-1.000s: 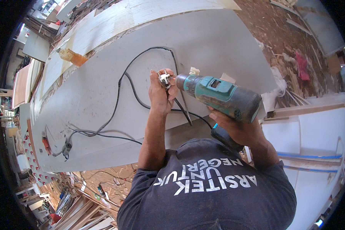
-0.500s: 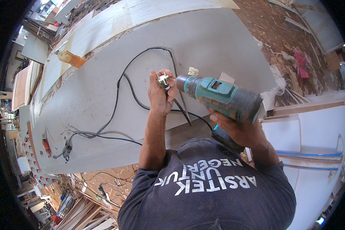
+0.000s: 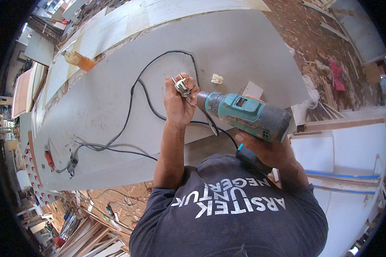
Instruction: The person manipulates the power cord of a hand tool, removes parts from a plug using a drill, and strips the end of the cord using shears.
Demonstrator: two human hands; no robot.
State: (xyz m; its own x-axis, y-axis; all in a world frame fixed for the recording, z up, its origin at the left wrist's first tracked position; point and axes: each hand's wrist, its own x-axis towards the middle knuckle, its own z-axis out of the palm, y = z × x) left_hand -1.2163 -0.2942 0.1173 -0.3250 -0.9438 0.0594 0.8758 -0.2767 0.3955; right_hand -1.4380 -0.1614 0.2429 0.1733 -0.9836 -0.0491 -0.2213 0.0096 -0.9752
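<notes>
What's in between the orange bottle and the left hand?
In the head view, a dark cable loops across the grey board between the bottle and the left hand.

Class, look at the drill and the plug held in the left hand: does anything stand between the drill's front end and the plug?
Partly: fingers of the left hand lie along the side of the plug nearest the drill. No loose thing visibly stands between them; the small cream piece lies off to one side.
</notes>
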